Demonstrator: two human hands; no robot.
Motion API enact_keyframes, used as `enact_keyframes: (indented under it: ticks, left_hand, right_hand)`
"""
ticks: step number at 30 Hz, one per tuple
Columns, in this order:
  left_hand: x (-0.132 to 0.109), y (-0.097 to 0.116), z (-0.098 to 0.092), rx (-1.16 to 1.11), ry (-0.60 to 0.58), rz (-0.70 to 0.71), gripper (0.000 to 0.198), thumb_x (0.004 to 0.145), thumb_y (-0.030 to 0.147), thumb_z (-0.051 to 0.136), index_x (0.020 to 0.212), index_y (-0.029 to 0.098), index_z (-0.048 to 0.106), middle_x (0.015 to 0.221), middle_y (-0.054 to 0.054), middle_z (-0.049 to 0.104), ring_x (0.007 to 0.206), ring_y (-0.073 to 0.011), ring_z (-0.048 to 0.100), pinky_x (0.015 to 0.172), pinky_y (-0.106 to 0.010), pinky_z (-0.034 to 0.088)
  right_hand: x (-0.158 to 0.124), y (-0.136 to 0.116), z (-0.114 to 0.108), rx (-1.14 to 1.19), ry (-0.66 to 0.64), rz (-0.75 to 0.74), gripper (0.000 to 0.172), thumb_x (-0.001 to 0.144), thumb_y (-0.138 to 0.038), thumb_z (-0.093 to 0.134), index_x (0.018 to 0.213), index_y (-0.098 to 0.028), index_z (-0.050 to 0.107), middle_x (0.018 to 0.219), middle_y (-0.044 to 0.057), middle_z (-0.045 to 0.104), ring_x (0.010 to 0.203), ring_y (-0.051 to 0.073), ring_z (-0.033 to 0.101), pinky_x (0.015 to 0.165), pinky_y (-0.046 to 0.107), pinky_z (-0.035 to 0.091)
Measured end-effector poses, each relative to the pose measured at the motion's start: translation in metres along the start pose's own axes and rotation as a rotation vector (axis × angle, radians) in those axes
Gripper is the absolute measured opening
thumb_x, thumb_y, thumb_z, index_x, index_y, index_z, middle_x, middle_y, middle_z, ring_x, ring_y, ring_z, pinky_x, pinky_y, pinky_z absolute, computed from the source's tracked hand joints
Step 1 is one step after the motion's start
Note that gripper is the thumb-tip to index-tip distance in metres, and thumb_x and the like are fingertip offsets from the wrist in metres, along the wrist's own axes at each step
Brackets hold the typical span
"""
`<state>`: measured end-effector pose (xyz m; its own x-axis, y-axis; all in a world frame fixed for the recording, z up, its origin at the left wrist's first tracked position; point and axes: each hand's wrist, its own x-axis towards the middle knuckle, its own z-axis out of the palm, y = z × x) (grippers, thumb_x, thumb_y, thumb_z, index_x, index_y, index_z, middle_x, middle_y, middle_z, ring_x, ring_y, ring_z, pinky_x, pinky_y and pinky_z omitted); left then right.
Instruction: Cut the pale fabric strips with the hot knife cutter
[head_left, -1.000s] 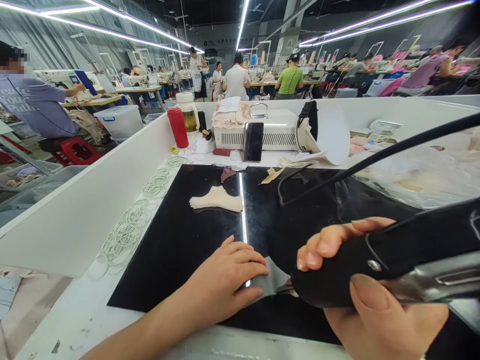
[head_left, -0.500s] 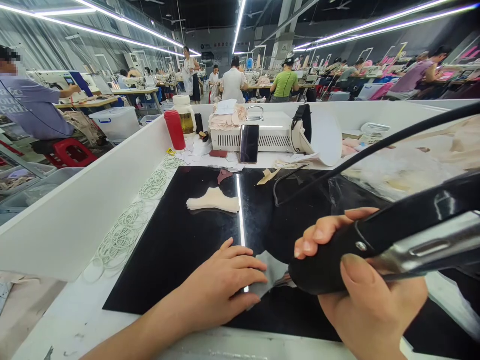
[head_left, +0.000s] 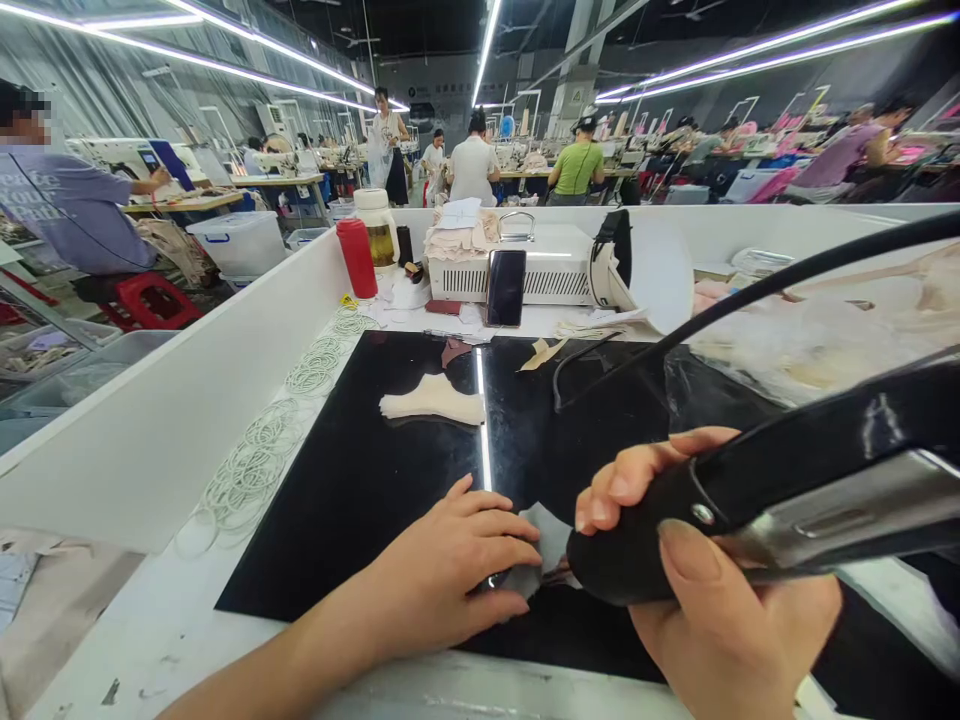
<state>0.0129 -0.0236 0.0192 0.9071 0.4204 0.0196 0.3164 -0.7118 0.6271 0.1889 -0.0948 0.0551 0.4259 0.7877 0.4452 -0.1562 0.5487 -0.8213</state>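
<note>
My left hand point(head_left: 457, 565) lies flat with its fingers apart, pressing a small grey fabric piece point(head_left: 546, 528) onto the black board point(head_left: 345, 500). My right hand point(head_left: 712, 590) is wrapped round a black corded hand tool point(head_left: 795, 450) with a metal lever point(head_left: 847, 510) along its underside. The tool's rounded front end is over the right edge of the grey piece, hiding its tip and part of the fabric. Farther back on the board rests a stack of cream fabric pieces point(head_left: 433, 400), cut to a curved shape.
Pale elastic loops point(head_left: 251, 465) lie along the left wall. A phone point(head_left: 505, 288) leans against a white vented box point(head_left: 551, 272). A red bottle point(head_left: 356, 258) and a tea jug point(head_left: 376, 230) stand behind. A black cable point(head_left: 750, 290) arches over the right side.
My right hand and the tool have shifted slightly left and down, closer to my left hand. The left hand stays on the grey fabric. The whole view has shifted a little.
</note>
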Motion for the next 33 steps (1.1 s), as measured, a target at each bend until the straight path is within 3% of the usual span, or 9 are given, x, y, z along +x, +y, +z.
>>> enact_keyframes:
  ticks: [7, 17, 20, 25, 29, 33]
  left_hand:
    - [0.0, -0.006, 0.003, -0.009, 0.01, 0.045, 0.05, 0.088, 0.042, 0.081, 0.134, 0.031, 0.066, 0.142, -0.002, 0.065, 0.142, -0.029, 0.047, 0.126, -0.058, 0.015]
    - [0.001, -0.009, 0.004, -0.003, 0.011, 0.07, 0.054, 0.086, 0.048, 0.082, 0.134, 0.029, 0.065, 0.14, -0.006, 0.065, 0.141, -0.0311, 0.048, 0.125, -0.061, 0.017]
    - [-0.002, -0.009, 0.004, 0.002, 0.024, 0.074, 0.05, 0.086, 0.049, 0.081, 0.128, 0.027, 0.068, 0.138, -0.005, 0.066, 0.14, -0.0303, 0.049, 0.126, -0.06, 0.015]
    - [-0.004, -0.004, 0.002, 0.011, 0.084, 0.085, 0.041, 0.084, 0.054, 0.08, 0.111, 0.023, 0.074, 0.125, -0.004, 0.07, 0.127, -0.024, 0.058, 0.129, -0.052, 0.013]
    - [0.002, -0.001, 0.006, 0.072, 0.095, 0.125, 0.046, 0.091, 0.054, 0.073, 0.126, 0.024, 0.069, 0.135, -0.005, 0.066, 0.133, -0.0258, 0.055, 0.128, -0.056, 0.017]
    - [0.005, -0.001, 0.011, 0.139, 0.042, 0.147, 0.047, 0.095, 0.055, 0.066, 0.133, 0.027, 0.066, 0.139, -0.006, 0.064, 0.136, -0.0269, 0.052, 0.125, -0.059, 0.023]
  right_hand:
    - [-0.006, -0.001, 0.008, 0.044, 0.043, 0.009, 0.039, 0.083, -0.038, 0.084, 0.113, -0.028, 0.061, 0.081, -0.001, 0.062, 0.064, 0.016, 0.059, 0.057, 0.031, 0.058]
    - [-0.009, -0.006, 0.01, -0.019, -0.065, 0.04, 0.029, 0.089, -0.038, 0.078, 0.111, -0.029, 0.06, 0.081, -0.002, 0.062, 0.064, 0.016, 0.061, 0.056, 0.031, 0.058]
    - [-0.003, -0.009, 0.006, 0.016, -0.025, 0.024, 0.034, 0.084, -0.037, 0.083, 0.109, -0.028, 0.062, 0.079, -0.002, 0.064, 0.062, 0.015, 0.062, 0.057, 0.031, 0.059]
    - [0.015, -0.015, -0.009, -0.027, 0.192, -0.074, 0.039, 0.073, -0.033, 0.09, 0.103, -0.026, 0.066, 0.075, -0.003, 0.066, 0.061, 0.016, 0.061, 0.055, 0.03, 0.059]
    - [0.019, -0.013, -0.02, -0.071, 0.251, -0.109, 0.039, 0.072, -0.036, 0.09, 0.102, -0.025, 0.067, 0.074, -0.003, 0.066, 0.061, 0.017, 0.061, 0.054, 0.031, 0.059]
    - [0.013, -0.008, -0.024, -0.08, 0.202, -0.127, 0.035, 0.078, -0.034, 0.086, 0.107, -0.026, 0.067, 0.079, -0.002, 0.066, 0.064, 0.017, 0.062, 0.057, 0.031, 0.059]
